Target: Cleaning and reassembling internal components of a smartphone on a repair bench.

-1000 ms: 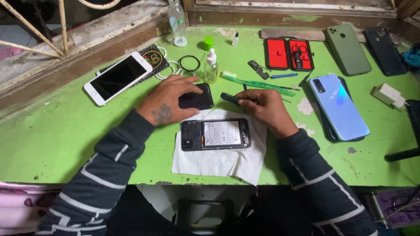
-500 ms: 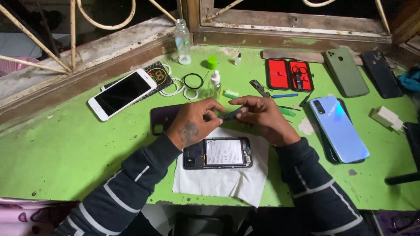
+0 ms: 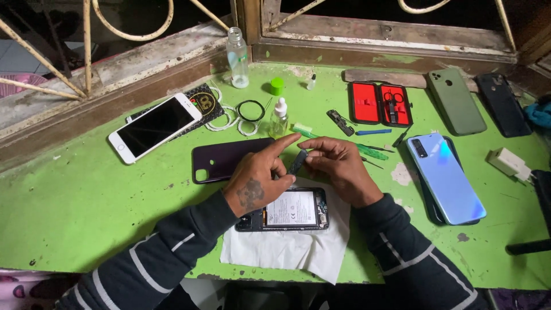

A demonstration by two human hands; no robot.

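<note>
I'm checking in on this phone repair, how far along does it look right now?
Done: the opened black phone lies back-off on the white paper sheet, battery exposed, and its dark purple back cover sits aside on the green table. In hand: the left hand and right hand pinch a small dark part above it. Left: the phone is not yet closed.

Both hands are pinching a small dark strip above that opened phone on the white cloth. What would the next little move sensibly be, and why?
Probably lowering the small dark strip toward the opened black phone, though this is only a guess. The left hand and right hand both grip it just above the phone, whose back is off and whose white battery label shows, on the white cloth. The dark purple back cover lies aside.
</note>
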